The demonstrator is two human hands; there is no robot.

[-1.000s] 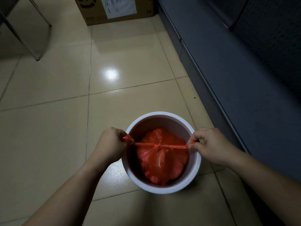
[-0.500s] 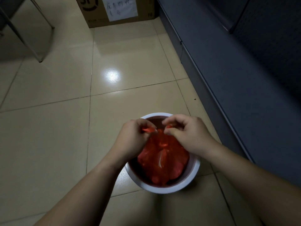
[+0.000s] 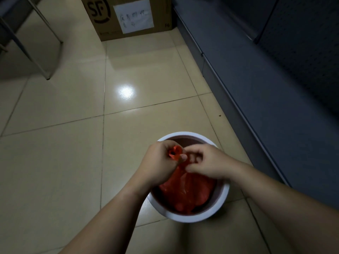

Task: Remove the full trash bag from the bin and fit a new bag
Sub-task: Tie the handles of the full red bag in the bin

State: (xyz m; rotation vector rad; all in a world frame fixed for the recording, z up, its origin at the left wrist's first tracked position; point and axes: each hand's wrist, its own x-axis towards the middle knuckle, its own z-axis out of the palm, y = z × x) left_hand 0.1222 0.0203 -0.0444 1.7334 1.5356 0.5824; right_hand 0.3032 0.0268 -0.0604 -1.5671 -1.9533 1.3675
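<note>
A round white bin (image 3: 222,202) stands on the tiled floor at the lower middle of the head view. Inside it sits a full red trash bag (image 3: 187,193), bulging and gathered at the top. My left hand (image 3: 157,165) is closed around a looped red handle of the bag above the bin's far rim. My right hand (image 3: 207,164) pinches the bag's other twisted end just beside it, fingertips nearly touching the left thumb. Both hands hide the knot area.
A dark grey cabinet base (image 3: 266,92) runs along the right, close to the bin. A cardboard box (image 3: 128,17) with a white label stands at the far end. Metal chair legs (image 3: 45,52) stand at the upper left. Beige floor tiles (image 3: 55,162) spread to the left.
My hands, first pulling the bag's handles apart across the bin, have come together over its middle. The left hand now holds a red loop, and the view has tilted up slightly.
</note>
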